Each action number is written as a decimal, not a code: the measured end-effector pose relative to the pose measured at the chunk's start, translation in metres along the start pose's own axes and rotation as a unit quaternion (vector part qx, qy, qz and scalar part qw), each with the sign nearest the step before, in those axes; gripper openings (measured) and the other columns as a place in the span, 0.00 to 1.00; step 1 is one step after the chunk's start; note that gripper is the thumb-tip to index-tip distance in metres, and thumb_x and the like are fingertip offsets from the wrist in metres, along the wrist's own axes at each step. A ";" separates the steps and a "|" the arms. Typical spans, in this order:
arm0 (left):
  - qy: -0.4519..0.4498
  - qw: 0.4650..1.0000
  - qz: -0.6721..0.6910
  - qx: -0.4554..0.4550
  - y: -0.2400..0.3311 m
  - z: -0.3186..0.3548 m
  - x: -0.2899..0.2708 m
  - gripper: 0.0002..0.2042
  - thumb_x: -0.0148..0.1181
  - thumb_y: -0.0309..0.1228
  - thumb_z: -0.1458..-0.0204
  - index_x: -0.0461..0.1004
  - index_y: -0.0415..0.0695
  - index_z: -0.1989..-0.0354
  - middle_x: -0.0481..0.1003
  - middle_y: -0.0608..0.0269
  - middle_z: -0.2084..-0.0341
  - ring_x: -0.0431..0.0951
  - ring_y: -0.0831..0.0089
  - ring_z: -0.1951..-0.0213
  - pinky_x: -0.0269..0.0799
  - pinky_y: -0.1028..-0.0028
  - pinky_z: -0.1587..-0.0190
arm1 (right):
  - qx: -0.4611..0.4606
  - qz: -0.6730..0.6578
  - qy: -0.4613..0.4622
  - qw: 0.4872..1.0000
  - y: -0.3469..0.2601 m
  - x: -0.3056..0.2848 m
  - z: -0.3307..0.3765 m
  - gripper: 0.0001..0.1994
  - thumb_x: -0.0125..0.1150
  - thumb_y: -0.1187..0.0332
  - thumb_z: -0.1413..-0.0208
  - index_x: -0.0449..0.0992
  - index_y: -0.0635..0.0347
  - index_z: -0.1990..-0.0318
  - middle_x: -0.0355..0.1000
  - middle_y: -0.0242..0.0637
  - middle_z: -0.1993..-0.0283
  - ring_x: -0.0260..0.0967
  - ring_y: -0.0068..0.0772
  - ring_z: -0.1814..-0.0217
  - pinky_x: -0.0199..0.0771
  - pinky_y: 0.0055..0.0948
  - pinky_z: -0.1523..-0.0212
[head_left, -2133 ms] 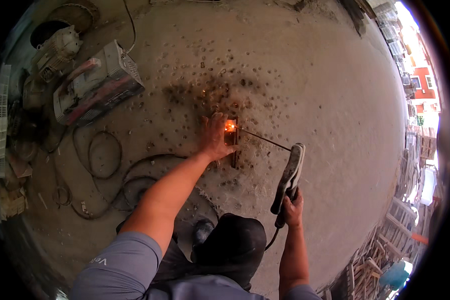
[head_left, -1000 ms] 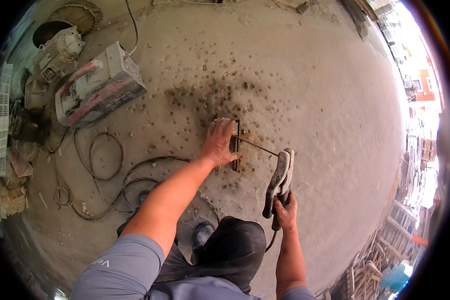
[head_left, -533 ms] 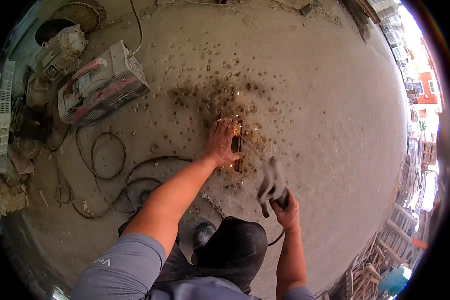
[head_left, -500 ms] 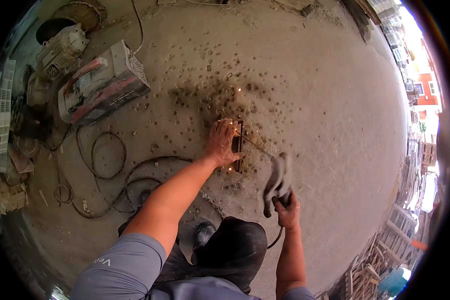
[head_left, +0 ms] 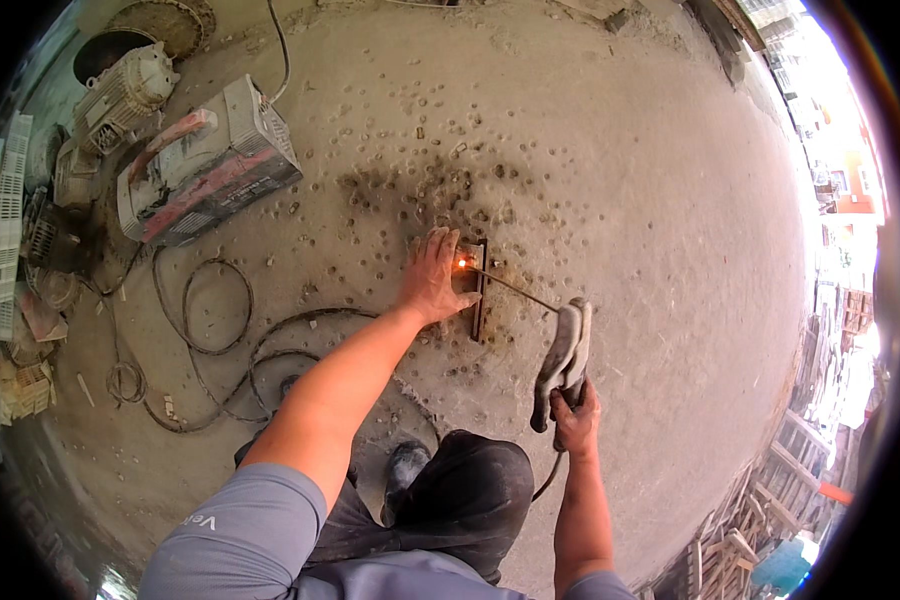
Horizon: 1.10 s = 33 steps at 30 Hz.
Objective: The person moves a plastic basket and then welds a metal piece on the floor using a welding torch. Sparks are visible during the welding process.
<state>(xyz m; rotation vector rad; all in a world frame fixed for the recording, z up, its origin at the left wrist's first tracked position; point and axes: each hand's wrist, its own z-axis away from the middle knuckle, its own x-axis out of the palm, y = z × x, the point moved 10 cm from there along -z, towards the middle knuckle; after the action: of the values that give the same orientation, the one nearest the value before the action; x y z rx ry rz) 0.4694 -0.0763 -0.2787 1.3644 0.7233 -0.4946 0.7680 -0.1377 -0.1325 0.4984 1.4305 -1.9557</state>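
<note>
My right hand (head_left: 576, 418) is closed round the handle of a grey welding electrode holder (head_left: 568, 355). A thin welding rod (head_left: 518, 292) runs from its jaws up and left to a small dark steel piece (head_left: 481, 300) lying on the floor. At the rod's far end an orange spot (head_left: 462, 264) glows beside my left fingers. My left hand (head_left: 432, 282) is stretched out over the left side of the steel piece, fingers straight and thumb apart. It hides part of the metal, and whether the fingertips touch it is unclear.
A dusty welding machine (head_left: 210, 165) stands at upper left, beside an electric motor (head_left: 128, 95). Cables (head_left: 255, 365) lie looped on the floor to my left. Small pits mark the concrete (head_left: 410, 130). Wooden pallets (head_left: 805, 455) are stacked along the right edge.
The scattered sparks are gone, and one orange glow shows by my left fingers. My left hand has shifted slightly left. The electrode holder, blurred before, now shows sharply, a little to the right.
</note>
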 end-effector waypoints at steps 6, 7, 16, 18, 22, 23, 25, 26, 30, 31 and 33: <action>-0.010 0.999 0.008 -0.042 -0.026 0.007 -0.001 0.54 0.72 0.43 0.61 0.43 0.44 0.27 0.49 0.44 0.31 0.51 0.47 0.30 0.50 0.54 0.28 | -0.152 0.200 0.035 0.967 -0.014 -0.006 0.006 0.23 0.68 0.67 0.49 0.73 0.60 0.44 0.78 0.42 0.64 0.78 0.34 0.64 0.76 0.31 0.65; -0.022 0.997 0.011 -0.069 -0.035 0.009 0.004 0.53 0.71 0.42 0.61 0.43 0.44 0.27 0.50 0.44 0.31 0.52 0.47 0.31 0.52 0.54 0.29 | -0.203 0.260 0.045 0.943 -0.023 -0.007 0.010 0.25 0.69 0.68 0.53 0.74 0.54 0.44 0.78 0.42 0.64 0.78 0.38 0.65 0.76 0.34 0.66; 0.012 0.981 0.072 -0.178 -0.098 0.013 0.017 0.41 0.61 0.30 0.60 0.53 0.41 0.33 0.57 0.43 0.37 0.61 0.45 0.37 0.63 0.56 0.36 | -0.028 -0.073 0.034 0.996 0.007 -0.033 0.015 0.22 0.67 0.70 0.45 0.71 0.69 0.44 0.77 0.34 0.63 0.72 0.23 0.69 0.73 0.26 0.67; -0.012 0.983 0.057 -0.176 -0.093 0.018 0.023 0.38 0.60 0.31 0.58 0.54 0.43 0.33 0.60 0.43 0.38 0.65 0.45 0.39 0.67 0.56 0.39 | -0.022 -0.072 0.018 0.997 -0.002 -0.030 0.019 0.21 0.65 0.71 0.43 0.71 0.69 0.44 0.76 0.30 0.64 0.69 0.21 0.69 0.72 0.25 0.67; -0.123 0.962 0.019 -0.245 -0.123 0.033 0.051 0.37 0.59 0.34 0.54 0.54 0.45 0.33 0.63 0.44 0.40 0.68 0.46 0.40 0.69 0.56 0.40 | -0.013 -0.012 -0.045 0.999 -0.001 -0.012 0.025 0.23 0.69 0.72 0.49 0.71 0.70 0.45 0.77 0.37 0.66 0.72 0.22 0.67 0.74 0.26 0.63; -0.143 0.953 0.005 -0.267 -0.139 0.038 0.058 0.37 0.59 0.35 0.53 0.54 0.45 0.33 0.64 0.44 0.40 0.68 0.47 0.41 0.70 0.56 0.41 | -0.070 -0.002 -0.049 0.996 -0.016 -0.003 0.024 0.24 0.70 0.71 0.50 0.71 0.70 0.46 0.78 0.40 0.66 0.76 0.24 0.64 0.76 0.28 0.62; -0.118 0.968 0.006 -0.222 -0.124 0.036 0.052 0.37 0.59 0.36 0.53 0.54 0.45 0.32 0.65 0.45 0.41 0.69 0.48 0.41 0.70 0.57 0.41 | -0.077 0.067 -0.058 0.993 -0.010 0.004 0.027 0.27 0.71 0.69 0.51 0.70 0.68 0.43 0.78 0.47 0.66 0.80 0.36 0.63 0.77 0.32 0.61; -0.125 0.975 -0.003 -0.186 -0.108 0.035 0.047 0.40 0.60 0.39 0.53 0.51 0.45 0.31 0.63 0.45 0.39 0.67 0.48 0.39 0.67 0.57 0.39 | -0.081 0.099 -0.058 0.990 -0.012 0.006 0.028 0.29 0.71 0.68 0.51 0.69 0.67 0.42 0.78 0.49 0.65 0.80 0.40 0.63 0.77 0.33 0.61; -0.069 0.995 -0.050 -0.043 -0.036 0.028 0.012 0.52 0.65 0.51 0.55 0.42 0.44 0.27 0.52 0.46 0.32 0.55 0.50 0.31 0.53 0.54 0.29 | -0.070 0.121 -0.068 0.988 -0.013 0.014 0.023 0.30 0.71 0.66 0.51 0.68 0.65 0.41 0.78 0.51 0.65 0.79 0.47 0.63 0.77 0.36 0.61; -0.066 0.997 -0.041 -0.026 -0.025 0.026 0.009 0.54 0.66 0.53 0.56 0.40 0.44 0.26 0.50 0.47 0.30 0.52 0.51 0.29 0.50 0.53 0.28 | -0.058 0.123 -0.074 0.988 -0.015 0.015 0.021 0.30 0.71 0.66 0.51 0.68 0.66 0.41 0.78 0.51 0.64 0.79 0.47 0.63 0.77 0.36 0.61; -0.060 0.998 -0.023 0.007 -0.005 0.023 0.004 0.58 0.67 0.58 0.58 0.36 0.45 0.26 0.45 0.49 0.28 0.47 0.53 0.27 0.43 0.52 0.26 | -0.054 0.139 -0.084 0.985 -0.021 0.018 0.017 0.30 0.70 0.66 0.51 0.68 0.65 0.41 0.78 0.52 0.63 0.79 0.49 0.61 0.77 0.38 0.61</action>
<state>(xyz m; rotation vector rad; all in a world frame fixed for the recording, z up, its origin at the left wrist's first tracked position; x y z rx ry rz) 0.4724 -0.0990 -0.2835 1.3215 0.6551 -0.6138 0.7417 -0.1548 -0.1244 0.4470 1.2788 -1.6482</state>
